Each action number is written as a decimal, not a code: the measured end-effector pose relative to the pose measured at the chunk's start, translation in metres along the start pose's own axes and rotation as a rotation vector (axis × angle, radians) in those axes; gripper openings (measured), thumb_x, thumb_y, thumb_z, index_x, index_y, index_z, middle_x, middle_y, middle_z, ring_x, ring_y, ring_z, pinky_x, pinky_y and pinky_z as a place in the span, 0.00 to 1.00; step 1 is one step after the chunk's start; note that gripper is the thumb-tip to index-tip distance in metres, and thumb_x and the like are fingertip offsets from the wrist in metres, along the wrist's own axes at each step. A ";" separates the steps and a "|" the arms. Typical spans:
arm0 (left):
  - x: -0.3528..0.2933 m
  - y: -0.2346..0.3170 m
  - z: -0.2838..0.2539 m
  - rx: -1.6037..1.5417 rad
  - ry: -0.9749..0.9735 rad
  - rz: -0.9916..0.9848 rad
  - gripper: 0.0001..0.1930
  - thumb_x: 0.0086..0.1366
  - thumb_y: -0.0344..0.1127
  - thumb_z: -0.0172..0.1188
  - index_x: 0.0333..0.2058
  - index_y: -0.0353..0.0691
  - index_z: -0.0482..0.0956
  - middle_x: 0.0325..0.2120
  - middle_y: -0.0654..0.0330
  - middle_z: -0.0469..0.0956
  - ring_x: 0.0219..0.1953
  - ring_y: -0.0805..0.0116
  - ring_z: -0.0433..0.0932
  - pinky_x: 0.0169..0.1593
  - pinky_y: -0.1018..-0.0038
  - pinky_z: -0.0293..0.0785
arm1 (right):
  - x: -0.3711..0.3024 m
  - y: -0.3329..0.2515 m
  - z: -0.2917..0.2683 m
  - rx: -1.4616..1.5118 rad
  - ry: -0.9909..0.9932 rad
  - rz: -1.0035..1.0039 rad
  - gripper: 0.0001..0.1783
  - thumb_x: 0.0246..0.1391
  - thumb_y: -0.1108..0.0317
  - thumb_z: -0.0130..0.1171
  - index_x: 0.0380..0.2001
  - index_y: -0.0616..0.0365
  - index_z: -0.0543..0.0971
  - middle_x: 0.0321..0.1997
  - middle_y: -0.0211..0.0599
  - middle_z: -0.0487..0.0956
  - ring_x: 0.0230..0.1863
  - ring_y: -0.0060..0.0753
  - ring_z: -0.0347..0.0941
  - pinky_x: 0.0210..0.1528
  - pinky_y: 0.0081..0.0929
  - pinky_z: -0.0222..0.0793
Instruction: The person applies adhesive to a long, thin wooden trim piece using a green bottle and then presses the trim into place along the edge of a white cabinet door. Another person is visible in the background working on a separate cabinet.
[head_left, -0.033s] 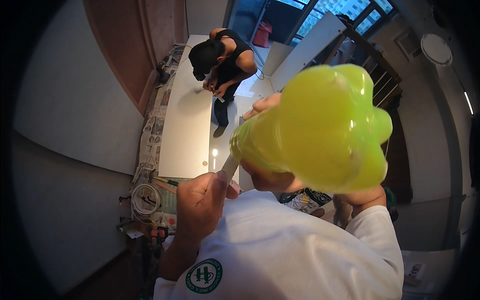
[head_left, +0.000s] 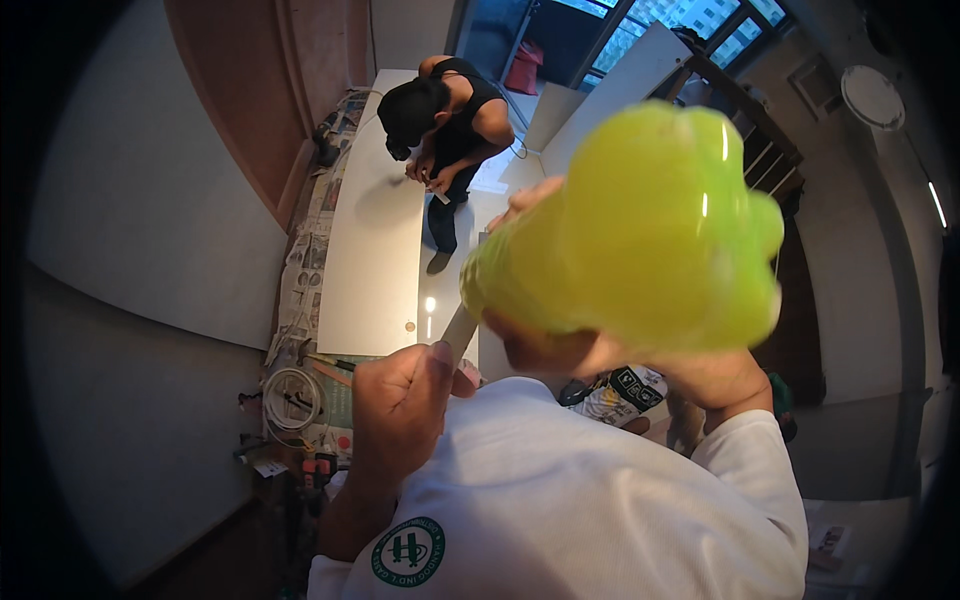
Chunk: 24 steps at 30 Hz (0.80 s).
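Note:
A plastic bottle of yellow-green liquid [head_left: 640, 220] is tipped up in front of me, its lobed base raised and its neck pointing down to the left. Around its lower side wraps my right hand [head_left: 570, 350], closed, with some fingertips showing on the far side. My left hand [head_left: 408, 395] is a closed fist on a narrow, flat, pale strip [head_left: 459, 332], whose upper end meets the bottle's neck. What lies at the mouth itself is hidden, and I cannot make out whether liquid is flowing.
A co-worker [head_left: 460, 120] crouches beyond, both hands on a small pale piece over a long white panel [head_left: 370, 260]. Newspaper [head_left: 305, 240] lines its left side. A coiled white cable [head_left: 291, 398] and tools lie near my left; white boards lean against a rack [head_left: 740, 110] at the right.
The base of the bottle has risen a little, and my right forearm has lifted with it. My left hand and the strip stay about where they were.

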<state>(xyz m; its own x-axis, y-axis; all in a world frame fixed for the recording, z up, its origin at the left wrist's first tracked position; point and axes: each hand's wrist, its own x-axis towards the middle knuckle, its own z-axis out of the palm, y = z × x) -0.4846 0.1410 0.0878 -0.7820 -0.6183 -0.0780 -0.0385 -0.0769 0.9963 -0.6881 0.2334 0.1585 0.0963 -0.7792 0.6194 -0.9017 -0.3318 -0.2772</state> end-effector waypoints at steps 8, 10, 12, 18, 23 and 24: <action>0.001 -0.005 0.004 -0.059 0.054 0.068 0.21 0.71 0.35 0.50 0.19 0.31 0.79 0.06 0.68 0.64 0.09 0.84 0.58 0.15 0.81 0.52 | 0.009 0.016 -0.014 0.389 0.333 0.333 0.38 0.42 0.70 0.74 0.55 0.70 0.68 0.51 0.49 0.76 0.51 0.42 0.77 0.52 0.38 0.77; 0.000 -0.006 0.003 -0.091 0.058 0.036 0.21 0.71 0.35 0.50 0.19 0.31 0.79 0.06 0.68 0.64 0.09 0.83 0.58 0.15 0.81 0.52 | 0.012 0.016 -0.016 0.452 0.438 0.440 0.35 0.47 0.64 0.71 0.55 0.70 0.69 0.50 0.46 0.76 0.51 0.40 0.77 0.54 0.38 0.76; 0.000 -0.006 0.002 -0.098 0.047 0.046 0.21 0.71 0.35 0.50 0.19 0.32 0.79 0.06 0.69 0.64 0.09 0.83 0.57 0.15 0.81 0.51 | 0.013 0.017 -0.023 0.568 0.502 0.522 0.36 0.46 0.61 0.71 0.55 0.70 0.69 0.49 0.46 0.76 0.50 0.39 0.77 0.54 0.38 0.75; -0.001 -0.006 0.004 -0.078 0.052 0.018 0.21 0.71 0.34 0.50 0.19 0.32 0.79 0.07 0.68 0.64 0.09 0.83 0.57 0.15 0.81 0.52 | 0.013 0.013 -0.033 0.688 0.522 0.570 0.38 0.46 0.60 0.70 0.56 0.69 0.68 0.50 0.47 0.74 0.49 0.43 0.78 0.52 0.40 0.77; 0.001 0.001 0.010 -0.049 0.059 0.015 0.21 0.71 0.35 0.50 0.19 0.32 0.79 0.07 0.69 0.64 0.10 0.83 0.58 0.16 0.81 0.53 | 0.001 0.008 -0.020 0.517 0.384 0.372 0.40 0.43 0.69 0.72 0.58 0.69 0.64 0.53 0.50 0.72 0.47 0.49 0.80 0.48 0.45 0.81; 0.002 0.003 0.011 -0.025 0.056 0.028 0.21 0.71 0.35 0.50 0.20 0.32 0.79 0.07 0.69 0.65 0.10 0.83 0.58 0.16 0.81 0.53 | -0.004 0.010 -0.015 0.413 0.372 0.315 0.41 0.41 0.72 0.72 0.58 0.69 0.63 0.53 0.50 0.72 0.48 0.48 0.80 0.48 0.45 0.81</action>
<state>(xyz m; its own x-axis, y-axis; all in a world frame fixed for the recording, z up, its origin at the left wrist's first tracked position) -0.4934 0.1484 0.0910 -0.7465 -0.6633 -0.0526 -0.0007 -0.0782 0.9969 -0.7033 0.2413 0.1642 -0.3665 -0.6608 0.6549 -0.6192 -0.3521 -0.7018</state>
